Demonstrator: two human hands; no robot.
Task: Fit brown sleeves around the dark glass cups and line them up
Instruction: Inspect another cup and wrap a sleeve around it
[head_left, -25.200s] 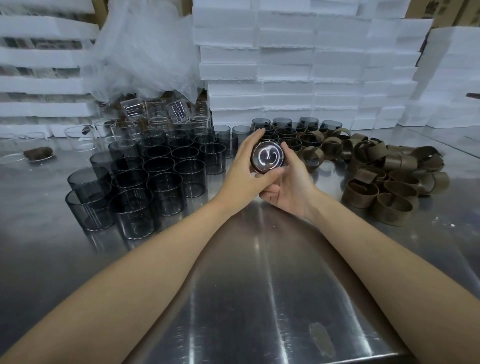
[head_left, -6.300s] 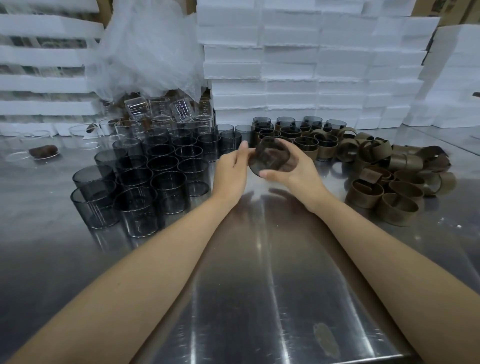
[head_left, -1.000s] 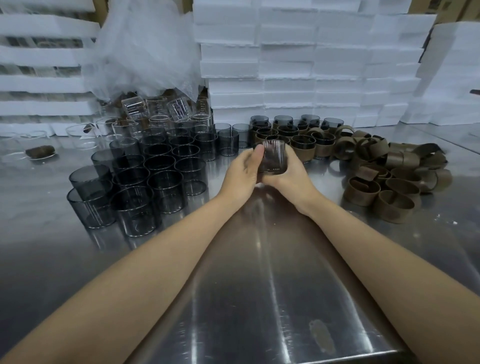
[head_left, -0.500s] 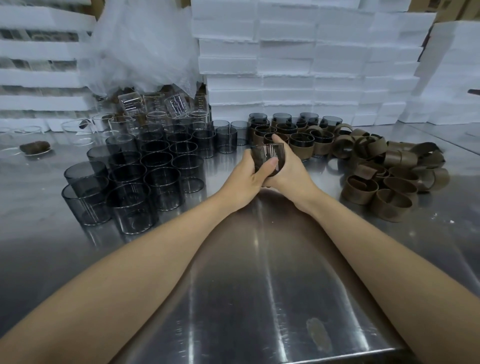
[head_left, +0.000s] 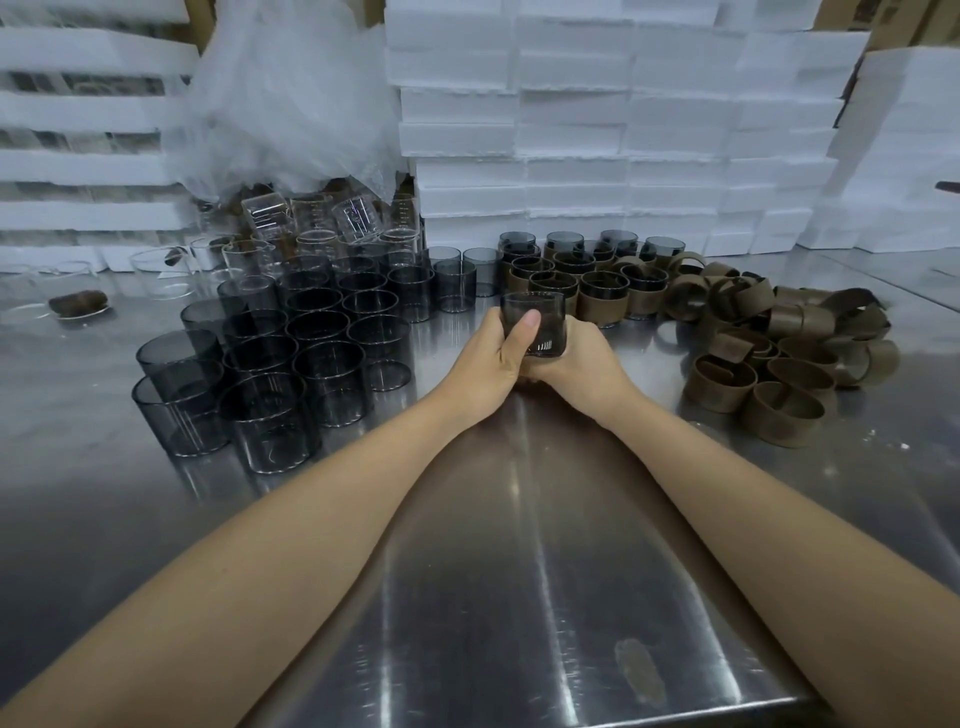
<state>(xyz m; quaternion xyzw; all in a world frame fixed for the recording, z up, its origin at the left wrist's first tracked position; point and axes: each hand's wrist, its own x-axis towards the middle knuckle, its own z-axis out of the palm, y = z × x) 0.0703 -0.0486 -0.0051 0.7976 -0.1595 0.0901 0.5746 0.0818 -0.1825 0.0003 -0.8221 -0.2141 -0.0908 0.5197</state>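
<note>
Landmark: held cup (head_left: 540, 317), left hand (head_left: 488, 358) and right hand (head_left: 582, 364) both wrapped on it. Left of it: block of bare dark cups (head_left: 291, 353), packed rim to rim, no way through, with only a narrow strip of steel between the block and the left hand. Right of it: wider steel lane, then the loose sleeve pile (head_left: 779, 353). Straight behind it: sleeved cups (head_left: 597, 291) in rows, just beside, then the foam box wall (head_left: 597, 130), a dead end. Behind-left of it: clear glasses (head_left: 311, 228) jumbled under the plastic sheet (head_left: 291, 93). Near side of it: table (head_left: 519, 571) open edge to edge, apart from the two forearms converging on it.
</note>
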